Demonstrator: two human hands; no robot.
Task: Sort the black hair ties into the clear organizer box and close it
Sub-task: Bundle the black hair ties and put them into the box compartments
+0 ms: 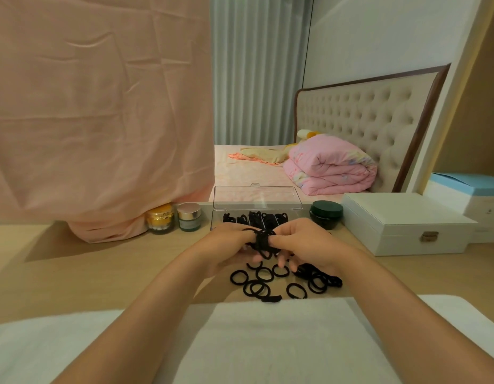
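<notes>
Both hands meet over a gathered bunch of hair ties point(263, 241): the left grip point(229, 245) and right grip point(301, 245) pinch it from either side. The bands look light, soft and stretchy, best taken bunched. Just beyond the grips stands the organizer box point(257, 214), lid up, partly filled. Below the grips, loose ties point(268, 284) lie scattered on the surface point(102, 273).

Just one head-worn wide-angle cam, sitting close above the near edge of the counter point(74, 273), aimed forward and a bit downward, with the bed point(248, 167) further behind the counter.
</notes>
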